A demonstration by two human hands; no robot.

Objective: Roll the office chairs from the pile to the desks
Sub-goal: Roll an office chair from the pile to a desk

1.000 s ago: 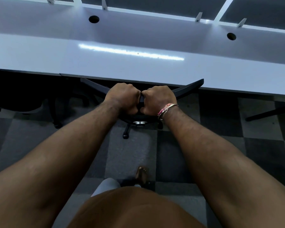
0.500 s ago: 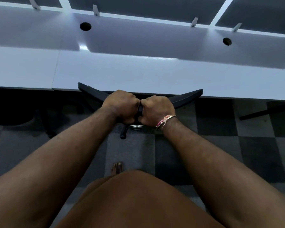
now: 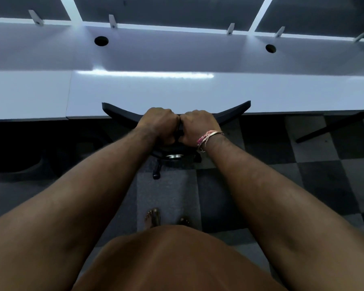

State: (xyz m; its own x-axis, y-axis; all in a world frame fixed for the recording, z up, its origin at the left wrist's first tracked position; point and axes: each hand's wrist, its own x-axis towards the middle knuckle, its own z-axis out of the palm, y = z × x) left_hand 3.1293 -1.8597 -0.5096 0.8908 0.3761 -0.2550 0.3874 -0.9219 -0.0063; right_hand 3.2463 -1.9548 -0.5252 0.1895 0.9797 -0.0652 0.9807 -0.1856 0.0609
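I find the black, wing-shaped plastic backrest top of an office chair (image 3: pixel 122 114) at the centre of the frame, its upper edge overlapping the near edge of the long white laminate tabletop (image 3: pixel 177 91). The seat is hidden beneath the tabletop edge and the hands; only the chrome hub (image 3: pixel 173 156) and one black castor (image 3: pixel 156 175) of the base show below the wrists, on the grey checked carpet floor (image 3: pixel 324 175).

Left hand (image 3: pixel 161 124): fingers curled tight over the middle of the backrest top. Right hand (image 3: pixel 198 127): likewise curled around it, knuckle to knuckle with the left, a pink thread and metal bangle (image 3: pixel 209 136) at its wrist. Both arms are extended straight forward.

Judgement: the step in hand is the final docking of this chair at its desk place; the chair appears pushed in about as far as the backrest allows. The next move calls for releasing both grips, stepping back on the bare feet (image 3: pixel 152 217) seen at lower centre, and returning to the pile for another chair. The pile is not in view, so I cannot tell how many remain. A dark shape at the left edge, under the tabletop, may be another chair; too dim to confirm.
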